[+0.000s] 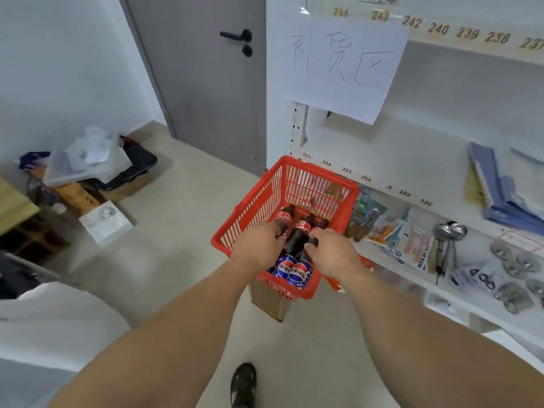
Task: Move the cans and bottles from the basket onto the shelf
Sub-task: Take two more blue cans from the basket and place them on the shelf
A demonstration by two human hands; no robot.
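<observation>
A red plastic basket (297, 178) sits on a small box beside the white shelf (418, 160). Inside lie three dark cola bottles with red labels: a left bottle (285, 217), a middle bottle (300, 234) and a right bottle (321, 223). Two blue cola cans (291, 269) lie at the basket's near end. My left hand (256, 248) is wrapped around the left bottle's lower part. My right hand (332, 250) grips the right bottle. Both hands are inside the basket, over the bottles.
The shelf's lower board holds snack packets (382, 228), metal spoons (447, 234) and small metal parts (518, 266); blue folders (494, 187) lie on the board above. A paper sign (344, 60) hangs on the upright. A grey door (206, 83) stands behind. Boxes and bags (88, 172) clutter the left floor.
</observation>
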